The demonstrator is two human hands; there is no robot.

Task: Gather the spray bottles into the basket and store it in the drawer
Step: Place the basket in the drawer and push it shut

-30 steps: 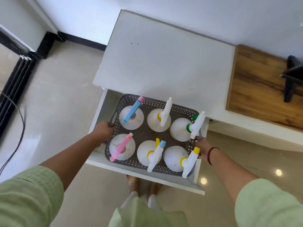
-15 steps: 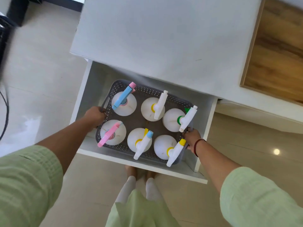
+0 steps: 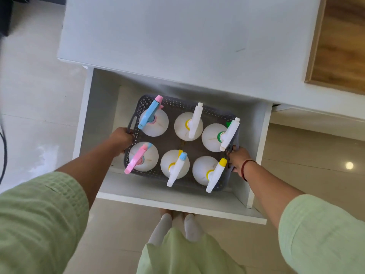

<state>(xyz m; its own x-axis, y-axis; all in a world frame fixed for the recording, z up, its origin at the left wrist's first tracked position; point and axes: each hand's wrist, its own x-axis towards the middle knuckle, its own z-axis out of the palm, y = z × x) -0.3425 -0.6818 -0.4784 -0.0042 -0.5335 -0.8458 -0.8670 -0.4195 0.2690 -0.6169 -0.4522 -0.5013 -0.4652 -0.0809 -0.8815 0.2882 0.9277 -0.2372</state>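
Observation:
A grey perforated basket (image 3: 173, 104) sits low inside the open white drawer (image 3: 177, 204). It holds several white spray bottles in two rows, among them one with a blue and pink head (image 3: 150, 115), one with a pink head (image 3: 136, 160) and one with a yellow-tipped head (image 3: 216, 175). My left hand (image 3: 120, 138) grips the basket's left handle. My right hand (image 3: 238, 160) grips its right edge, a red band on the wrist.
The white cabinet top (image 3: 177, 36) overhangs the drawer's back. A wooden surface (image 3: 339, 46) adjoins it on the right. Tiled floor (image 3: 35, 95) lies on both sides, and my feet (image 3: 177, 224) stand just below the drawer front. A dark cable (image 3: 4, 147) hangs at the far left.
The basket has gone from above the drawer's rim down into the drawer, both hands still on it. The camera has moved closer over the drawer.

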